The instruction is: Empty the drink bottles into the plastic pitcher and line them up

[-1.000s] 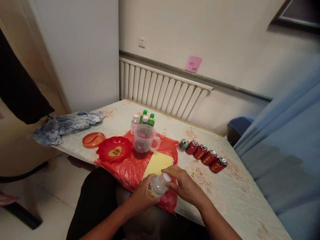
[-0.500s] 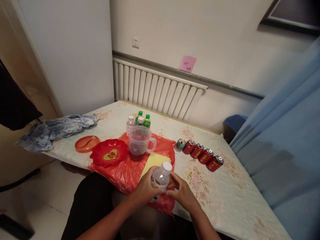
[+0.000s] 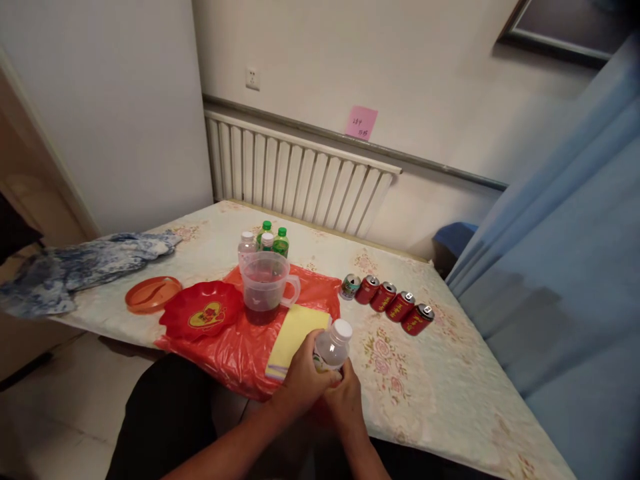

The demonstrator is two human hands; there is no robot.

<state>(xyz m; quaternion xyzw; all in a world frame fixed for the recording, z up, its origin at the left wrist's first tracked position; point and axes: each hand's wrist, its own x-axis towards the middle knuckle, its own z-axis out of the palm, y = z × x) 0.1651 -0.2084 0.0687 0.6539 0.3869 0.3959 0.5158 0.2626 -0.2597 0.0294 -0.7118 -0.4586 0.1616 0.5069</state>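
A clear plastic bottle [image 3: 332,349] with a white cap is held upright near the table's front edge. My left hand [image 3: 306,373] wraps round its left side. From the right and below, my right hand [image 3: 346,398] closes round the lower part, which the fingers hide. Just left of the bottle lies a yellow cloth or paper [image 3: 299,335] on a red plastic bag [image 3: 225,363]. Behind it stands a clear jug [image 3: 265,287] with dark liquid in the bottom. A red scalloped plate [image 3: 175,319] sits left of the jug.
Several bottles with green or white caps [image 3: 267,237] stand behind the jug. A row of cans [image 3: 385,297], mostly red, is at the right. An orange lid [image 3: 145,301] and a crumpled blue-white cloth [image 3: 95,263] lie left. A blue curtain [image 3: 540,253] hangs at the right.
My right hand has moved in from the bottle's right side to grip its lower part. The view has shifted slightly, so the table things appear further left.
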